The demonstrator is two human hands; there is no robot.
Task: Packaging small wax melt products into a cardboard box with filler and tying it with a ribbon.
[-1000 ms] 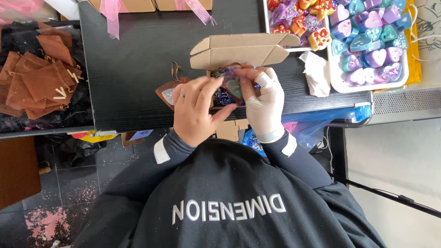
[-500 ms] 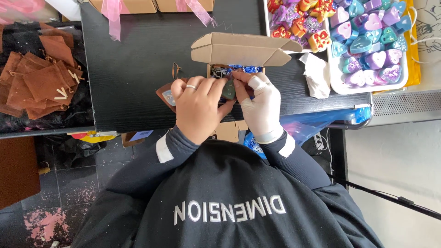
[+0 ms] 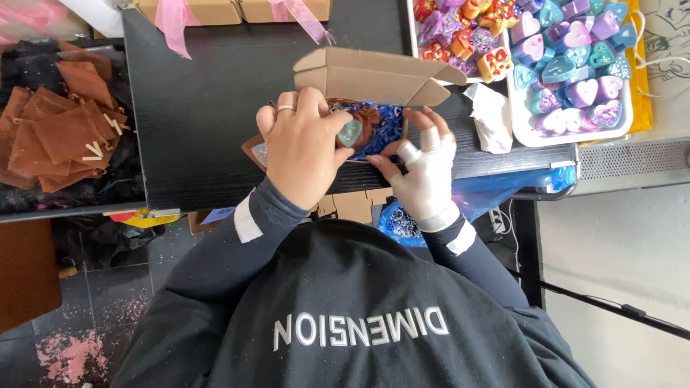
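Although the long black wood-grain table (image 3: pixel 201 115) carries much else, the work sits at its near edge, where a small brown cardboard box (image 3: pixel 374 75) lies with its lid flaps thrown open just beyond both hands. Beside the right hand's far side stands a white tray of coloured heart-shaped soaps (image 3: pixel 575 65); well off past the left hand lies a heap of rust-brown drawstring pouches (image 3: pixel 65 136). Blue shredded paper filling (image 3: pixel 384 126) already lines the box. The left hand (image 3: pixel 305 147) pinches a teal heart-shaped soap (image 3: pixel 350 132) at its fingertips, lowering it onto that filling. The right hand (image 3: pixel 424 172), gloved white, is spread loosely against the box's side, steadying it, grasping nothing. By my judgement the packing is partway through: bedding in, soap barely seated, lid unclosed.
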